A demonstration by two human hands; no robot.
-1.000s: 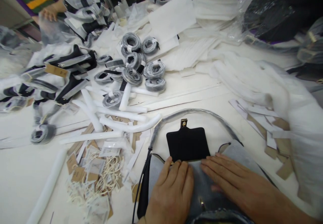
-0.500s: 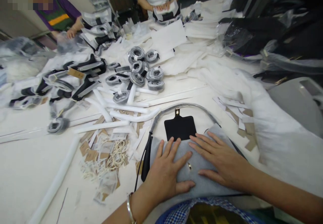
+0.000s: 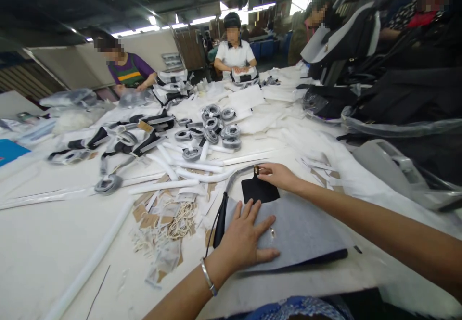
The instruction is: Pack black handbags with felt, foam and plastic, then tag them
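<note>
A black handbag [image 3: 321,259] lies on the table in front of me, its body mostly covered by a thin grey sheet [image 3: 306,226]. My left hand [image 3: 242,240] rests flat on that sheet with fingers spread. A small gold fitting [image 3: 272,233] shows through beside its thumb. Above the sheet's far edge lies the black flap tab [image 3: 260,191], topped by a gold clasp [image 3: 256,170]. My right hand [image 3: 279,175] reaches over the bag and pinches the tab beside the clasp. The wrapped strap [image 3: 233,178] curves away at the left; its other end is hidden behind my right hand.
Left of the bag lie tags with strings [image 3: 184,219] and white foam tubes [image 3: 198,166]. Beyond are wrapped strap coils [image 3: 212,125] and black bag parts [image 3: 147,142]. A grey plastic object [image 3: 382,166] stands at right. Co-workers [image 3: 234,60] work across the table.
My right hand has lifted off the grey sheet and moved forward to the clasp tab. My left hand stays flat on the sheet. The view has tilted up, showing more of the room.
</note>
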